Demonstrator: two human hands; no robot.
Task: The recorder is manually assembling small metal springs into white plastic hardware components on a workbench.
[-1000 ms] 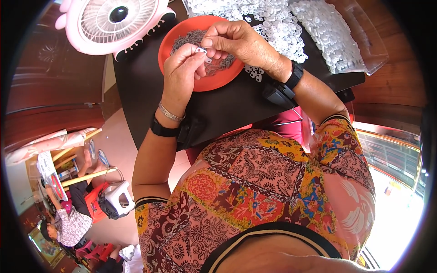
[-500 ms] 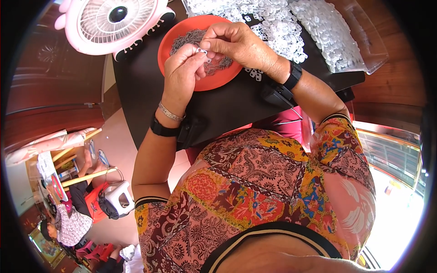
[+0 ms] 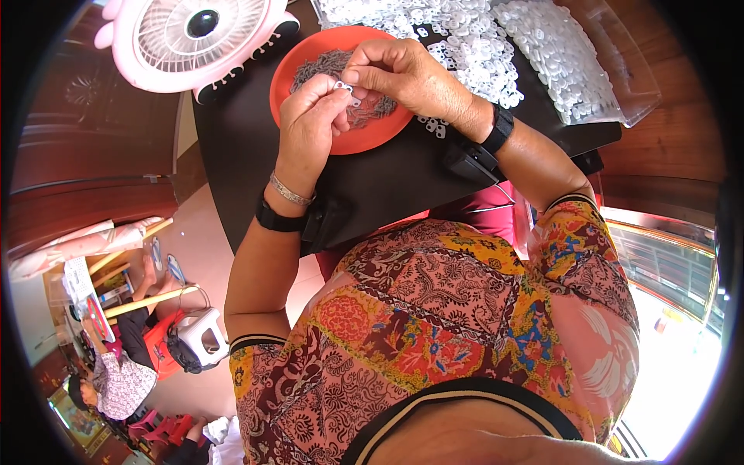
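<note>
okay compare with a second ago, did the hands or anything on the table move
Hardly anything. Both hands stay together over the orange plate: the left hand and right hand still pinch one small white piece between their fingertips. The heap of white pieces and the pink fan have not shifted.

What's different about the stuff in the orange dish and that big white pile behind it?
The small parts in the orange plate are dark grey, while the pile on the black table is pale, translucent white. The dark heap is small and kept inside the plate; the white pile is far larger and spreads loosely, partly onto a clear sheet. Both are many small pieces, and the left hand and right hand pinch one small white piece above the plate.
</note>
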